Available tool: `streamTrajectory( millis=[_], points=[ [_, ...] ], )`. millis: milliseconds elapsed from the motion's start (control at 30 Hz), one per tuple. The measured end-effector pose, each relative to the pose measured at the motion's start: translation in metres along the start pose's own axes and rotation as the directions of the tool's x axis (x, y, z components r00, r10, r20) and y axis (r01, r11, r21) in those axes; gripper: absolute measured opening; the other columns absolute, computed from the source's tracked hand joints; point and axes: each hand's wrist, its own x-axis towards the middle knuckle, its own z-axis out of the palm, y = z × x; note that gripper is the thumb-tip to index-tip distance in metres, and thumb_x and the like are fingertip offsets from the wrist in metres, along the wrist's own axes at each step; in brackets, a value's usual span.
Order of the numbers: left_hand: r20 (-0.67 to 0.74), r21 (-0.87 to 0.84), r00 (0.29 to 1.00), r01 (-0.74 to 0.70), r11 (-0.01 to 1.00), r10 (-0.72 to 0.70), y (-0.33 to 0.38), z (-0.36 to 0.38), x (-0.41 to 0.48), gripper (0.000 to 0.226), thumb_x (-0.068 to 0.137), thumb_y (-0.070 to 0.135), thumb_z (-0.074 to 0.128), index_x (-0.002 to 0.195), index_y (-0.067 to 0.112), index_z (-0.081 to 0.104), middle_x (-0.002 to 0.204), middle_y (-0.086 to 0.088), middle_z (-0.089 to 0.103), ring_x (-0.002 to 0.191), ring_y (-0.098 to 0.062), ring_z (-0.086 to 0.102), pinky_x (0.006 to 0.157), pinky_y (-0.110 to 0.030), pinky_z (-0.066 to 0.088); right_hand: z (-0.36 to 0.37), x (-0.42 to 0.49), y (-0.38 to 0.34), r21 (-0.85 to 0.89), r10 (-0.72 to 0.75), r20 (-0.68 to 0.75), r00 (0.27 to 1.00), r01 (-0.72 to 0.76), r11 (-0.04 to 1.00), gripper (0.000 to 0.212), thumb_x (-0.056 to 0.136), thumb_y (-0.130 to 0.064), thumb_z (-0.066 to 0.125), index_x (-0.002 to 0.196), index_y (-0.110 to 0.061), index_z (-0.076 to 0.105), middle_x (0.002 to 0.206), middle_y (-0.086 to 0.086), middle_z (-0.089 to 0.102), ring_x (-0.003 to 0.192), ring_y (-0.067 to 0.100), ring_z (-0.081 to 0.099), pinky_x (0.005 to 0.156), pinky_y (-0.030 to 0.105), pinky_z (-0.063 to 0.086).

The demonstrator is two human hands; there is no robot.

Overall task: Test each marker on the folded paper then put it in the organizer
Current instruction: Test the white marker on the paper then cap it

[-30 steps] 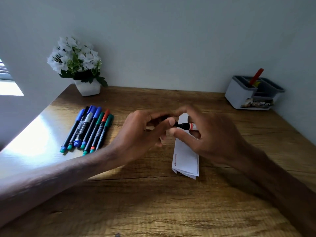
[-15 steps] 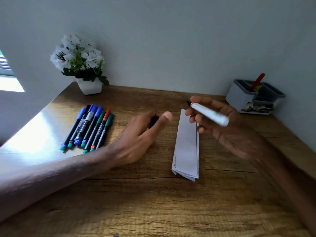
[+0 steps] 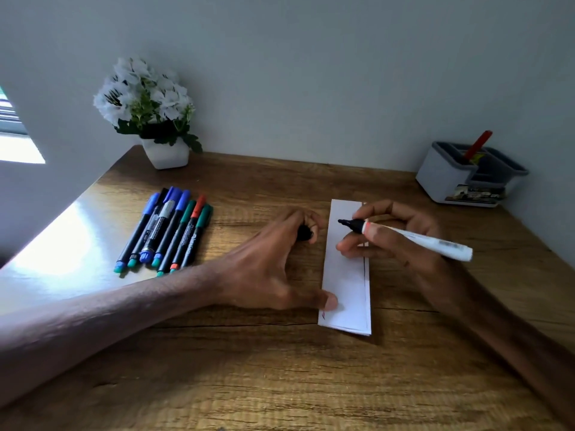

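Paper [image 3: 345,275] lies mid-worktop [image 3: 280,384]; right hand [image 3: 401,234] pinches an uncapped marker [image 3: 413,239] above it, left hand [image 3: 277,265] curls round a cap [image 3: 304,233], thumb pinning paper; organizer [image 3: 448,178] far right.

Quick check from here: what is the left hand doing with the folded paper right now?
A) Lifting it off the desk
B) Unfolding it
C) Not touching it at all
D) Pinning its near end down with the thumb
D: the left hand has its thumb pressed on the near left part of the folded paper, which lies flat on the desk, while its fingers curl around a black cap.
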Motion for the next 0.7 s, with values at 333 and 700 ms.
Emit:
streamTrajectory(
  millis=[333, 700],
  points=[
    [0.021, -0.026, 0.994, -0.103, 0.994, 0.104, -0.003, 0.003, -0.002, 0.065, 0.079, 0.039, 0.086, 0.124, 0.026, 0.041, 0.141, 0.009, 0.047, 0.129, -0.007, 0.047, 0.107, -0.031, 0.046, 0.004, -0.016, 0.004, -0.003, 0.030, 0.072, 0.997, -0.029, 1.000, 0.020, 0.085, -0.021, 0.072, 0.096, -0.005, 0.075, 0.083, 0.023, 0.073, 0.061, 0.035, 0.071, 0.060, 0.042, 0.062],
    [0.136, 0.067, 0.986, -0.101, 0.993, 0.091, 0.003, 0.002, -0.003, 0.074, 0.076, 0.054, 0.084, 0.130, 0.028, 0.041, 0.132, 0.011, 0.051, 0.116, -0.004, 0.051, 0.097, -0.021, 0.045, 0.003, -0.014, 0.000, -0.115, 0.086, 0.129, 0.988, -0.071, 0.991, 0.017, 0.077, -0.009, 0.072, 0.092, -0.012, 0.079, 0.086, 0.024, 0.074, 0.065, 0.035, 0.074, 0.061, 0.040, 0.064]
  ],
)
